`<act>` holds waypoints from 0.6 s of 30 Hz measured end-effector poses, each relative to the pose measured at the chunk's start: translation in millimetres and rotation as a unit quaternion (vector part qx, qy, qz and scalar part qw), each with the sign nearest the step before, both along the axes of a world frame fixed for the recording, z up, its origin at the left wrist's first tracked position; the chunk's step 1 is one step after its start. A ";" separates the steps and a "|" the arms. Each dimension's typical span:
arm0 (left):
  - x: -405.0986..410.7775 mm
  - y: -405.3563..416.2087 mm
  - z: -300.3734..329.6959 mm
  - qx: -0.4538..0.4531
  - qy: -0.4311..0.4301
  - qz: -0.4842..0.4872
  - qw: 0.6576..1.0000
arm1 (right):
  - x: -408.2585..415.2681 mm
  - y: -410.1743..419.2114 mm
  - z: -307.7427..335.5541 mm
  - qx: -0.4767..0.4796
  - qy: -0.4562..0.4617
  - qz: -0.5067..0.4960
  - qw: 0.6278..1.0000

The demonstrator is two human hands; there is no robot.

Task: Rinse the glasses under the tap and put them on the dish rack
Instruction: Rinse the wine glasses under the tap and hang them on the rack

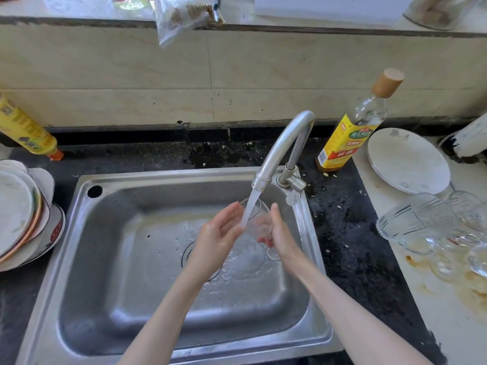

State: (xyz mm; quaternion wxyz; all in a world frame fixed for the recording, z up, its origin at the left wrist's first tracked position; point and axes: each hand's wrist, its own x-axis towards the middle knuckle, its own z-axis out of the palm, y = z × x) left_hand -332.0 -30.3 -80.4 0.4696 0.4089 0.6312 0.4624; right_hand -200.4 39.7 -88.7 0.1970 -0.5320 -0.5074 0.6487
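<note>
Centre of frame: stemmed glass (pixel 259 222) under the running tap (pixel 283 146), over the sink (pixel 110 259); right hand (pixel 279 233) grips its bowl, fingers curled round it, left hand (pixel 220 233) cupped beside it, fingers relaxed, holding nothing. At right edge, more glasses (pixel 432 227) lie on the bench (pixel 350 233), apparently unrinsed. No dish rack identifiable in view; judged early, rinsing under way, racking still to do.

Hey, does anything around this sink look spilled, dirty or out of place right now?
Yes. Brownish stains smear the pale counter right of the sink, beside the waiting glasses, which lie tipped together. Crumbs dot the dark counter near the cooking wine bottle.
</note>
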 end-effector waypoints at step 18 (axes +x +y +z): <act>-5.6 7.7 6.2 0.054 0.280 -0.092 0.954 | 5.3 7.0 5.6 0.121 -0.075 0.140 0.980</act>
